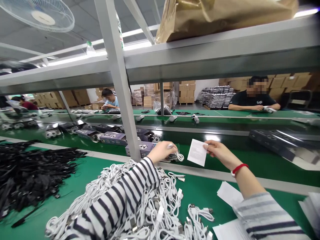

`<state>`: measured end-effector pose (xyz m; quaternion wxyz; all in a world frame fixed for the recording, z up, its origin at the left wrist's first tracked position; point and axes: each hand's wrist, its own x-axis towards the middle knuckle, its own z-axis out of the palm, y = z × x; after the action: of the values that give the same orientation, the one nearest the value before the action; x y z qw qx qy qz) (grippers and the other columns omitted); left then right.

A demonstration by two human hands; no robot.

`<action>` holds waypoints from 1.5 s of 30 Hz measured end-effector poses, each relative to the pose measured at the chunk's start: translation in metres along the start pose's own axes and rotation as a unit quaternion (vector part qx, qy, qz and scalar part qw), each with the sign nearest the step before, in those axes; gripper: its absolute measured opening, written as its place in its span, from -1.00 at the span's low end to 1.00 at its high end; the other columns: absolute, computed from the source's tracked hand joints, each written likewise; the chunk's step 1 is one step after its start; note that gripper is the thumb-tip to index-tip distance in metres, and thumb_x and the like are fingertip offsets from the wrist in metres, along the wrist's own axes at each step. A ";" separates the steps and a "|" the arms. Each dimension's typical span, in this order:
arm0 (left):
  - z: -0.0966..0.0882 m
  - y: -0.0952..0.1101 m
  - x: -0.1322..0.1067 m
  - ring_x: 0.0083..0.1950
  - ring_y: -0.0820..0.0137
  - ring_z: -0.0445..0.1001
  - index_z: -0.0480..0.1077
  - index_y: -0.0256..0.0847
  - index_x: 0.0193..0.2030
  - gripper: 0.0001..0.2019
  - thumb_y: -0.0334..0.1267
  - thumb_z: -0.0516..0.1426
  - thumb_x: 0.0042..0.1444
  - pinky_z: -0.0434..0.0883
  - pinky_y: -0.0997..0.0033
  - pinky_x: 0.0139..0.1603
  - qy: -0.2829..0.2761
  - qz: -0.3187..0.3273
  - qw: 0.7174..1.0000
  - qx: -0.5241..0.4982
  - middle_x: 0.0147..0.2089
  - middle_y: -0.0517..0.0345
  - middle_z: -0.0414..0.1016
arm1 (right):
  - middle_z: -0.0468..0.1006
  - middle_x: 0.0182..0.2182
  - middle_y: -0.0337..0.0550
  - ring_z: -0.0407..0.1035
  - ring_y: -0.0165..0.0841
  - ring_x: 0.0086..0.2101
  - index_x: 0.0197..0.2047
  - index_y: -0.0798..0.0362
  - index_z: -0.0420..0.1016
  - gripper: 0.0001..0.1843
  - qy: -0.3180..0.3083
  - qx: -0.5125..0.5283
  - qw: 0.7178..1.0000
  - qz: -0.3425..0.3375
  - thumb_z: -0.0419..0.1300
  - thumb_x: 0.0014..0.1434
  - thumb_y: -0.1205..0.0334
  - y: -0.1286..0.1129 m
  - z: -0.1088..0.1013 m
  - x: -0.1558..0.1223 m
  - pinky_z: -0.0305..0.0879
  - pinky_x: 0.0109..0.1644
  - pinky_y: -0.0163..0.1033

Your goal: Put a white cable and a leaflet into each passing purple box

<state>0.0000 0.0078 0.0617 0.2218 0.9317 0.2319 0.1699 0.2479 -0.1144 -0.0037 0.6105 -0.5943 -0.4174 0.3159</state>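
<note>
My left hand (162,151) is raised over a dark product box (141,149) and pinches a small coil of white cable (179,156). My right hand (217,153) holds a white paper card (197,152) by its edge, a short gap from the coil. Below my left forearm lies a tangled heap of white USB cables (160,213), partly hidden by my striped sleeve (120,196). Several loose white sheets (229,194) lie under my right arm, and a red cord circles my right wrist.
A heap of black cables (32,173) lies at left on the green bench (200,196). Boxes (112,138) stand on a green conveyor belt (225,160) beyond a grey rail (250,180). Overhead runs a metal shelf (200,56) with a post (117,73). Co-workers (255,96) sit across.
</note>
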 end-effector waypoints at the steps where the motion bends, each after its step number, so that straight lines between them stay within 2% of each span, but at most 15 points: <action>1: -0.005 -0.005 0.006 -0.35 0.48 0.44 0.47 -0.18 -0.23 -0.77 -0.13 0.06 0.12 0.32 0.56 -0.31 0.025 -0.027 0.999 -0.006 -0.28 0.21 0.52 | 0.37 -0.59 -0.29 0.23 -0.46 -0.55 -0.28 0.07 0.38 -0.63 0.008 0.013 1.000 0.001 0.30 -0.10 0.02 0.002 -0.002 0.001 0.09 -0.55 -0.37; 4: -0.010 -0.024 0.018 -0.42 0.47 0.42 0.43 -0.23 -0.22 -0.78 -0.14 0.10 0.08 0.32 0.54 -0.39 0.078 -0.116 0.990 0.024 -0.30 0.15 0.50 | 0.39 -0.60 -0.28 0.27 -0.44 -0.56 -0.27 0.07 0.38 -0.61 0.016 0.030 0.999 0.003 0.31 -0.10 0.01 0.006 -0.002 0.003 0.17 -0.53 -0.34; 7: -0.007 -0.037 0.024 -0.23 0.38 0.47 0.42 -0.20 -0.21 -0.78 -0.12 0.09 0.11 0.35 0.50 -0.27 0.051 -0.164 0.976 0.135 -0.24 0.10 0.51 | 0.40 -0.61 -0.28 0.32 -0.43 -0.54 -0.28 0.07 0.39 -0.65 -0.003 0.024 1.000 0.003 0.30 -0.06 0.03 0.005 0.001 0.001 0.23 -0.53 -0.36; 9: -0.006 -0.038 0.025 -0.14 0.32 0.47 0.43 -0.15 -0.21 -0.80 -0.13 0.09 0.11 0.36 0.44 -0.19 0.005 -0.166 0.966 0.197 -0.20 0.09 0.52 | 0.44 -0.58 -0.24 0.37 -0.42 -0.52 -0.29 0.08 0.37 -0.71 -0.008 0.020 1.000 0.016 0.29 -0.04 0.11 0.001 0.005 -0.001 0.28 -0.52 -0.38; 12: -0.004 -0.031 0.027 -0.13 0.25 0.48 0.47 -0.13 -0.28 -0.88 -0.22 0.17 0.02 0.36 0.36 -0.12 -0.043 -0.153 0.959 0.234 -0.20 0.07 0.51 | 0.49 -0.54 -0.18 0.45 -0.37 -0.49 -0.26 0.09 0.33 -0.74 0.038 0.036 0.998 0.038 0.27 -0.03 0.27 -0.009 0.012 -0.004 0.40 -0.43 -0.36; 16: 0.008 -0.016 0.028 -0.07 0.06 0.45 0.49 -0.28 -0.26 -0.77 -0.26 0.25 -0.10 0.37 0.19 -0.10 -0.072 -0.142 0.948 0.276 -0.05 -0.18 0.44 | 0.48 -0.51 -0.21 0.49 -0.32 -0.46 -0.07 0.09 0.28 -0.63 0.097 0.057 0.994 0.015 0.19 0.02 0.33 -0.020 0.030 -0.006 0.46 -0.34 -0.26; 19: 0.012 -0.008 0.028 -0.07 0.04 0.45 0.49 -0.30 -0.23 -0.72 -0.14 0.21 -0.03 0.38 0.18 -0.10 -0.097 -0.124 0.947 0.279 -0.11 -0.19 0.47 | 0.48 -0.43 -0.25 0.48 -0.33 -0.45 -0.01 0.02 0.29 -0.63 0.122 -0.073 0.989 -0.037 0.12 0.08 0.27 -0.020 0.048 -0.006 0.41 -0.30 -0.26; 23: -0.003 -0.019 0.025 0.01 0.22 0.41 0.44 -0.13 -0.06 -0.67 -0.07 -0.01 0.18 0.32 0.31 0.01 -0.053 -0.059 0.972 0.221 -0.01 -0.02 0.42 | 0.53 -0.35 -0.18 0.45 -0.28 -0.35 -0.01 0.01 0.35 -0.68 0.167 -0.321 0.930 -0.060 0.02 0.15 0.23 -0.013 0.077 -0.003 0.28 -0.27 -0.25; 26: -0.018 -0.041 0.020 0.05 0.21 0.38 0.36 -0.10 0.07 -0.57 0.01 0.07 0.11 0.28 0.33 0.07 -0.026 -0.065 0.978 0.197 0.05 -0.01 0.36 | 0.55 -0.28 -0.04 0.43 -0.21 -0.23 0.08 0.12 0.30 -0.60 0.146 -0.438 0.885 -0.054 0.00 0.17 0.26 -0.010 0.104 -0.004 0.21 -0.21 -0.22; 29: -0.024 -0.061 0.015 0.02 0.16 0.38 0.33 -0.15 0.11 -0.39 0.12 0.17 -0.05 0.30 0.32 0.03 -0.074 -0.096 0.973 0.195 0.04 -0.06 0.35 | 0.54 -0.28 0.04 0.38 -0.16 -0.15 -0.08 0.16 0.42 -0.70 0.099 -0.546 0.827 -0.088 -0.01 0.18 0.26 -0.010 0.123 -0.009 0.17 -0.15 -0.17; 31: -0.024 -0.067 0.014 0.05 0.15 0.36 0.31 -0.16 0.14 -0.32 0.12 0.21 -0.11 0.28 0.32 0.05 -0.097 -0.094 0.971 0.195 0.08 -0.08 0.32 | 0.54 -0.33 0.03 0.38 -0.15 -0.15 -0.23 0.13 0.46 -0.71 0.075 -0.586 0.800 -0.099 -0.06 0.22 0.23 -0.011 0.123 -0.011 0.16 -0.15 -0.15; 33: -0.022 -0.067 0.015 0.09 0.15 0.34 0.29 -0.14 0.16 -0.32 0.07 0.23 -0.12 0.26 0.32 0.07 -0.106 -0.085 0.971 0.199 0.13 -0.07 0.28 | 0.54 -0.34 0.04 0.40 -0.16 -0.20 -0.24 0.13 0.45 -0.67 0.069 -0.606 0.790 -0.060 -0.12 0.25 0.23 -0.013 0.114 -0.011 0.17 -0.19 -0.15; 37: -0.019 -0.059 0.016 0.11 0.16 0.32 0.27 -0.11 0.18 -0.34 0.02 0.23 -0.09 0.24 0.33 0.10 -0.113 -0.076 0.968 0.211 0.13 -0.04 0.30 | 0.54 -0.28 0.11 0.41 -0.12 -0.21 -0.24 0.17 0.47 -0.62 0.056 -0.609 0.791 0.022 -0.15 0.23 0.23 -0.018 0.099 -0.001 0.20 -0.19 -0.12; 43: -0.017 -0.052 0.014 0.10 0.19 0.34 0.27 -0.10 0.18 -0.36 0.01 0.22 -0.07 0.26 0.37 0.08 -0.119 -0.061 0.968 0.215 0.12 -0.02 0.32 | 0.53 -0.22 0.12 0.38 -0.05 -0.13 -0.25 0.14 0.52 -0.56 -0.018 -0.609 0.793 0.011 -0.12 0.24 0.08 -0.025 0.112 0.005 0.21 -0.11 -0.05; 45: -0.019 -0.050 0.013 0.09 0.19 0.35 0.28 -0.09 0.17 -0.39 0.00 0.21 -0.05 0.26 0.36 0.07 -0.114 -0.055 0.967 0.220 0.12 0.00 0.34 | 0.46 -0.11 0.24 0.33 0.03 -0.07 -0.12 0.23 0.46 -0.49 0.016 -0.619 0.785 0.010 -0.07 0.22 -0.03 -0.025 0.099 0.002 0.20 -0.07 0.01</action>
<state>-0.0144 0.0605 0.0556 0.0454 0.9566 0.2878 -0.0048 0.1584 -0.0690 0.0159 0.1151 -0.8539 -0.5073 -0.0137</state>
